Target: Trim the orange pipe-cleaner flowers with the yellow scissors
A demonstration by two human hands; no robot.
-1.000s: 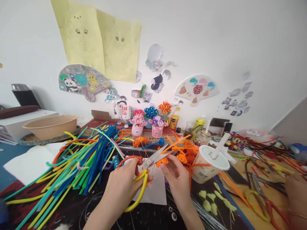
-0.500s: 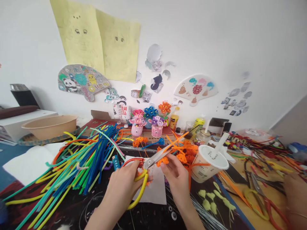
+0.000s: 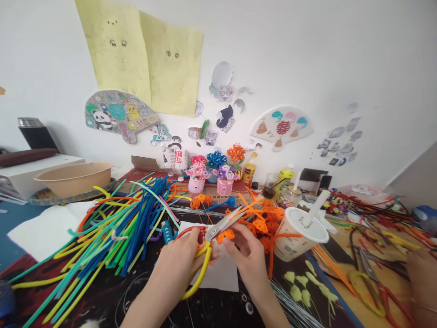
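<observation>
My left hand (image 3: pixel 177 266) is closed around the red and yellow handles of a pair of scissors (image 3: pixel 214 233), whose blades point up and to the right. My right hand (image 3: pixel 246 255) pinches a small orange pipe-cleaner piece (image 3: pixel 225 235) right at the blades. Both hands hover over a white sheet of paper (image 3: pixel 221 273) on the dark mat. A heap of orange pipe-cleaner flowers (image 3: pixel 264 218) lies just behind my right hand.
A big pile of coloured pipe cleaners (image 3: pixel 112 228) covers the left side. A lidded paper cup with a straw (image 3: pixel 298 234) stands at right, thin wires (image 3: pixel 293 310) below it. Small flower pots (image 3: pixel 210 175) and bottles line the wall. Another person's hand (image 3: pixel 421 273) and scissors (image 3: pixel 370 282) are at far right.
The scissor blades have closed somewhat on the orange piece, and both hands have shifted slightly left and closer together.
</observation>
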